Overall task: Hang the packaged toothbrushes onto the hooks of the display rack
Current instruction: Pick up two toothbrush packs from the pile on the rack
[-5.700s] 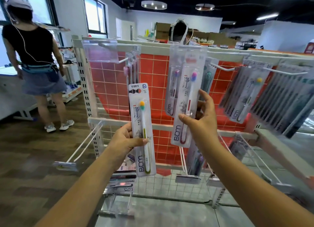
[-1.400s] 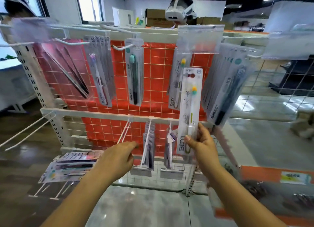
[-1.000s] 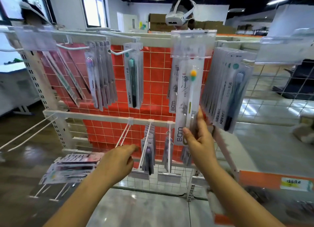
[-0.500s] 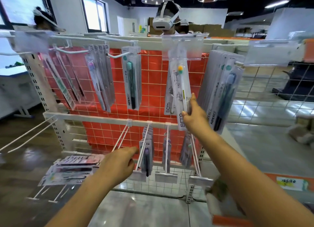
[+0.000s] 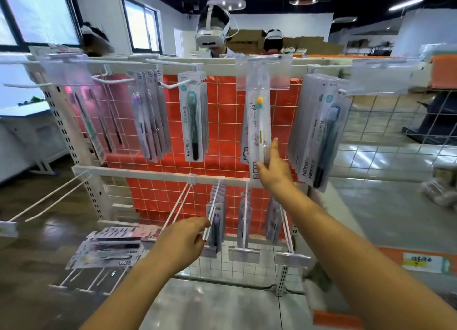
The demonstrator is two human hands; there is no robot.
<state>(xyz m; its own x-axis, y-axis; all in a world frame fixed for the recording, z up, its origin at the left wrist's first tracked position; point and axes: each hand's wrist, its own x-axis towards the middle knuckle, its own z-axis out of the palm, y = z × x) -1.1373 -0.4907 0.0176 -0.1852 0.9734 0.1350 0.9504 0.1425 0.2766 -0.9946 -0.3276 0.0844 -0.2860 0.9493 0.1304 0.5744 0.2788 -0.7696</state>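
Observation:
A packaged toothbrush [image 5: 257, 122] with a yellow-orange head hangs upright at the top row of the display rack [image 5: 148, 172]. Its upper end sits behind the clear tag [image 5: 263, 72] on a hook. My right hand [image 5: 274, 171] pinches the package's lower end, thumb in front and index finger stretched up along its edge. A second similar package hangs just behind it. My left hand [image 5: 183, 240] hovers low by the front of a lower hook [image 5: 210, 218], fingers loosely curled, holding nothing.
More packages hang at the left [image 5: 148, 122], the middle [image 5: 193, 122] and the right [image 5: 319, 132] of the top row. A loose pile of packages [image 5: 108, 250] lies on low hooks at the left. Bare long hooks [image 5: 49, 198] jut out left. People with headsets [image 5: 212, 33] stand behind the rack.
My right hand has lifted the package from waist height up to the top hook and pushed it towards the rack. My left hand has stayed low.

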